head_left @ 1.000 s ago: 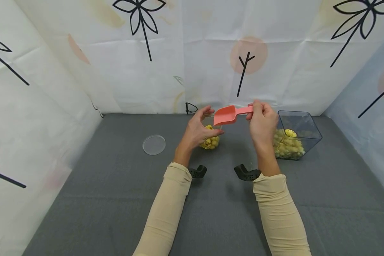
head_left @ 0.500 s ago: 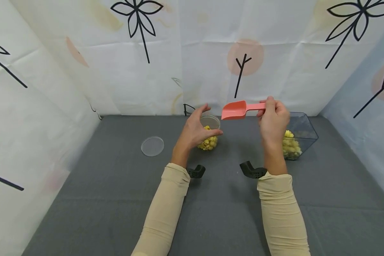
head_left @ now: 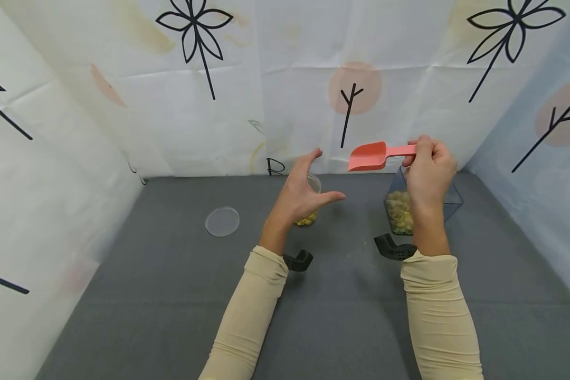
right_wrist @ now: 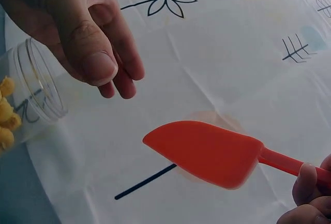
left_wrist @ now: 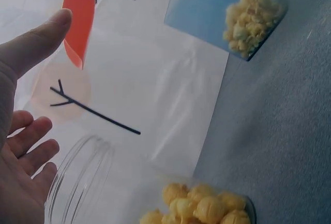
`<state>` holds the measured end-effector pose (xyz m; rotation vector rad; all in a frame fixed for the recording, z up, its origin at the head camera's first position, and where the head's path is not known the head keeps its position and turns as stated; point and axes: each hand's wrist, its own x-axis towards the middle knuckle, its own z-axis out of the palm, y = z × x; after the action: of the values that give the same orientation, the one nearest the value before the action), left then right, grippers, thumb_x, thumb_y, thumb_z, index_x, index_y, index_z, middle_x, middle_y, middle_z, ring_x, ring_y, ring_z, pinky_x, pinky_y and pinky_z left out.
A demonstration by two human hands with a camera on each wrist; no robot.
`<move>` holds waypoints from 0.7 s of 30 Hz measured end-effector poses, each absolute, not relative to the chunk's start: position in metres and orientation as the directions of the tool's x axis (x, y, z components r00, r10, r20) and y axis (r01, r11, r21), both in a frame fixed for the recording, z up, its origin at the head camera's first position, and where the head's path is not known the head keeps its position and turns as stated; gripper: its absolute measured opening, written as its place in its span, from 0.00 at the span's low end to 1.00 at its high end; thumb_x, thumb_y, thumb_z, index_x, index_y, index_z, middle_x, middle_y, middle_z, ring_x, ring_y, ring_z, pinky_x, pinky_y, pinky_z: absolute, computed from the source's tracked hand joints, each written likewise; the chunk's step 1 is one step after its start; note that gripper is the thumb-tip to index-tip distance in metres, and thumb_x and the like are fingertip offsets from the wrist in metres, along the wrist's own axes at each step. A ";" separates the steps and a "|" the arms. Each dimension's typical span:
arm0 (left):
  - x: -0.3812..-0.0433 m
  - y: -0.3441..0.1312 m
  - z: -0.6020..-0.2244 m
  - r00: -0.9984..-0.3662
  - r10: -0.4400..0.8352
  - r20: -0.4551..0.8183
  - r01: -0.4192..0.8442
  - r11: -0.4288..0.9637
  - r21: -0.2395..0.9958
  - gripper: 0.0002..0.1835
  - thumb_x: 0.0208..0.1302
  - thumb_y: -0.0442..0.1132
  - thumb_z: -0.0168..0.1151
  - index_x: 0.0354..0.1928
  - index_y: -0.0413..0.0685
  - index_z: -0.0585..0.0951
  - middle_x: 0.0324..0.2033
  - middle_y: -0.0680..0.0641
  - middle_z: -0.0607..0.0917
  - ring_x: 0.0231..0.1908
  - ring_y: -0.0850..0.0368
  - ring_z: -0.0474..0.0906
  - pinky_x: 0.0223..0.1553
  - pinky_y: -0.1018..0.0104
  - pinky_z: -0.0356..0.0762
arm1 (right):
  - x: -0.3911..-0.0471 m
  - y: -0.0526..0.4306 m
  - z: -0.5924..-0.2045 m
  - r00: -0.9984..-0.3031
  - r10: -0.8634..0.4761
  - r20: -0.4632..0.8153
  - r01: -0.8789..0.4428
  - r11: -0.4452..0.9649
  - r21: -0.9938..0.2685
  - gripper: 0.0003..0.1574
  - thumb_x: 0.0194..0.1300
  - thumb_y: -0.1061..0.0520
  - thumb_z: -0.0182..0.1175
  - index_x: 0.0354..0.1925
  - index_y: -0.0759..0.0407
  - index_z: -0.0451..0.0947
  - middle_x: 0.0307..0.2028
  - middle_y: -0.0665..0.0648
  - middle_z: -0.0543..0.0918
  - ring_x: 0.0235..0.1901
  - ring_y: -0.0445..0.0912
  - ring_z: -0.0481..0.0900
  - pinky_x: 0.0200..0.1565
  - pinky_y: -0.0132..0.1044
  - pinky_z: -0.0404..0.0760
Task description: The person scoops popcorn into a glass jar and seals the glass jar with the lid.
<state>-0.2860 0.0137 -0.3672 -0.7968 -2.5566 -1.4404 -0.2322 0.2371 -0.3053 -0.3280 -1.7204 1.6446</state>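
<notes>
My right hand (head_left: 429, 171) pinches the handle of a coral-red scoop (head_left: 369, 157), held level above the table; no popcorn shows on it. Beside a clear round jar (head_left: 314, 183) my left hand (head_left: 298, 195) is raised with thumb and fingers spread, holding nothing. Yellow popcorn (left_wrist: 207, 206) fills the lower part of that jar, whose threaded mouth shows in the left wrist view. Behind my right forearm stands a clear bluish square bin (head_left: 396, 182) with paler popcorn (head_left: 400, 211) inside, partly hidden by the hand.
A clear round lid (head_left: 222, 221) lies flat on the grey table (head_left: 180, 295), left of the jar. White cloth walls (head_left: 294, 121) with plant drawings close off the back and sides.
The right hand has drawn the scoop away from the jar, to the right and slightly up, over toward the bin. The left hand has spread wider and moved off the jar.
</notes>
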 end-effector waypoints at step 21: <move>-0.281 0.071 -0.353 -0.772 0.553 0.313 0.564 0.370 0.738 0.61 0.53 0.62 0.77 0.82 0.64 0.50 0.78 0.56 0.57 0.77 0.59 0.56 0.74 0.51 0.66 | -0.214 0.289 -0.287 -0.592 0.720 0.363 -0.121 0.366 -0.923 0.19 0.79 0.48 0.49 0.38 0.50 0.84 0.15 0.38 0.74 0.14 0.38 0.62 0.19 0.28 0.58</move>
<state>-0.2815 0.0711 -0.3530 -1.0555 -2.5893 -1.4037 -0.2139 0.2892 -0.2875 -0.5239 -1.8258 1.3236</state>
